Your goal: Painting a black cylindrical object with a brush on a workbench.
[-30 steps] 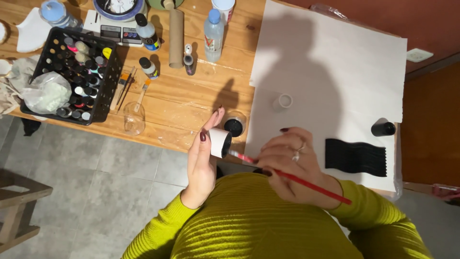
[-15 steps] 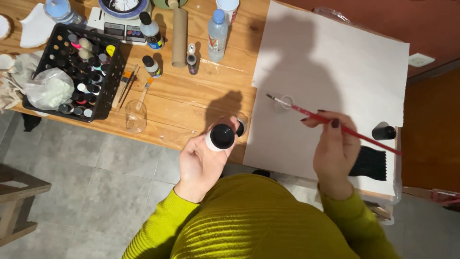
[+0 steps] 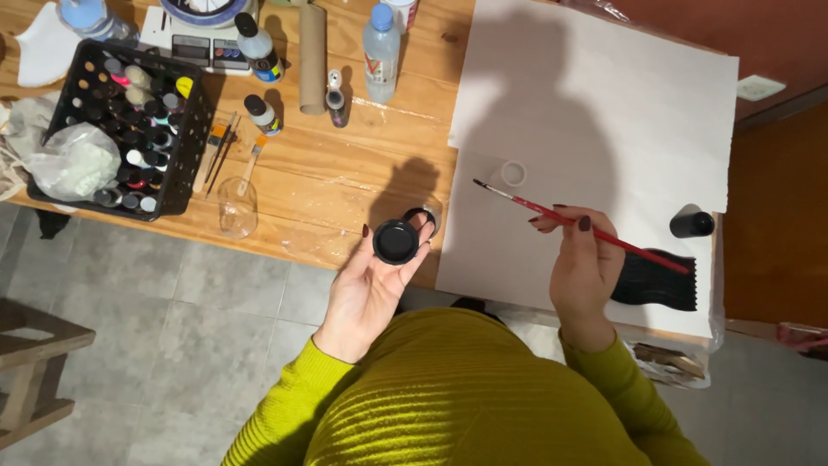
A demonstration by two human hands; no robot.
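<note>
The left hand [image 3: 373,280] is palm up over the near edge of the wooden table [image 3: 328,185], w/ fingers curled around a small round jar of black paint [image 3: 396,241]. The jar is open and its dark inside faces the camera; thumb and fingertips grasp it at the rim. Just behind the jar, partly hidden by the fingers, sits a small round lid or cap, touching the table near the paper edge.

The right hand [image 3: 585,269] is clenched on a thin red paintbrush [image 3: 580,224], held like a pen between thumb and fingers. The brush tip points to the left and hovers above the large white paper sheet [image 3: 604,112]; I cannot tell if the tip touches it. Near the tip lies a small white ring [image 3: 513,173] on the sheet.

A black painted patch [image 3: 660,280] w/ a wavy top edge is on the sheet, just right of the right hand. Above it stands a small black bottle [image 3: 692,224]. On the table's left side are a black crate of paint bottles [image 3: 129,121], a clear plastic bottle [image 3: 380,52], a cardboard tube [image 3: 312,56] and an empty glass [image 3: 237,207].
</note>
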